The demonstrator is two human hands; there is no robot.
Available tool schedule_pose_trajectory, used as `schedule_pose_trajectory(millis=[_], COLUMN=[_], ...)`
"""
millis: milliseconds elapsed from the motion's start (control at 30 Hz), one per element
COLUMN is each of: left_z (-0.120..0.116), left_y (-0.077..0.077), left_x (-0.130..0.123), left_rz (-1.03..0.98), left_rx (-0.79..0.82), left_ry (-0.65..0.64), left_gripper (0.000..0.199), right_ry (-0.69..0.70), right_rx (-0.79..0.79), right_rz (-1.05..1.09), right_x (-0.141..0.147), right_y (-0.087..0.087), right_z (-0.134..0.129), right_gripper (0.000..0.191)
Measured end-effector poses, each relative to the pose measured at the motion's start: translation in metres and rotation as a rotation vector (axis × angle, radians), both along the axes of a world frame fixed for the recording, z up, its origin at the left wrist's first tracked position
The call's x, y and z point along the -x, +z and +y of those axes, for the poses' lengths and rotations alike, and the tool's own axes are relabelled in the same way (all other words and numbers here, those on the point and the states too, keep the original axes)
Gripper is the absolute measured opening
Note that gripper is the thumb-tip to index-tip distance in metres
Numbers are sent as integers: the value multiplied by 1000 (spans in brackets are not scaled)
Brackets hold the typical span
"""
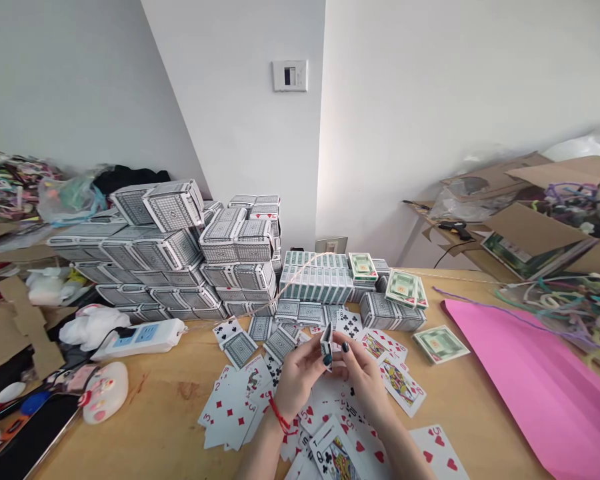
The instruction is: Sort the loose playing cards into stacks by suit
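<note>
Between my two hands a folded playing card (pixel 326 341) stands on edge, its patterned side partly showing. My left hand (pixel 300 377), with a red string bracelet, pinches it from the left, thumb in front. From the right, my right hand (pixel 364 380) closes its fingers on the same card; some fingertips are hidden behind it. Loose playing cards (pixel 230 417) lie face up beneath and around my wrists, among them a queen of clubs (pixel 337 457) and a five of hearts (pixel 439 453). A few face-down cards (pixel 240 349) lie just beyond my left hand.
Blocks of folded cards (pixel 170 250) are stacked high at the back left. Green card boxes (pixel 316 283) stand behind my hands, with one box (pixel 441 344) lying nearer. Pink paper (pixel 525 393) covers the right side; a power strip (pixel 140 339) and phone (pixel 35 433) lie left.
</note>
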State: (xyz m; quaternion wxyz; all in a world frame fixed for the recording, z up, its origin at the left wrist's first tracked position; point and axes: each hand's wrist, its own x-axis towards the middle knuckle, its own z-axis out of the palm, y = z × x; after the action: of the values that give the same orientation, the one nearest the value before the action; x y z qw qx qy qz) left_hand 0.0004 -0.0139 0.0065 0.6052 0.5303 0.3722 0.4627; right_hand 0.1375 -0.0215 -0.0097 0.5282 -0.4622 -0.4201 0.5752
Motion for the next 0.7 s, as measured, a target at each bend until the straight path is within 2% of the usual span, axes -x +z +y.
schedule_pose_trajectory(millis=[100,200,267,400,600,700], left_z=[-1,-3,-4,-4,-5,-5], left_y=[-2,-6,-7,-7,-8,-9], left_x=[-2,-3,-2,0,-2,-6], left_rz=[94,160,163,194,342,380], left_rx=[-77,-93,-91,-107,-189,-210], left_ry=[-25,-34,-23,-1,27,42], left_gripper=[37,43,47,39,42,45], right_ry=[-42,-80,-90,-89,-205,-215], right_rx=[-15,-14,-11,3,9,-3], right_rz=[12,-75,-133,-166,-259,-275], right_x=[0,-2,-3,-3,-1,1], right_y=[-3,-5,-6,-8,-11,-7], right_z=[1,2,2,2,3,3], right_gripper=[36,32,31,33,36,36])
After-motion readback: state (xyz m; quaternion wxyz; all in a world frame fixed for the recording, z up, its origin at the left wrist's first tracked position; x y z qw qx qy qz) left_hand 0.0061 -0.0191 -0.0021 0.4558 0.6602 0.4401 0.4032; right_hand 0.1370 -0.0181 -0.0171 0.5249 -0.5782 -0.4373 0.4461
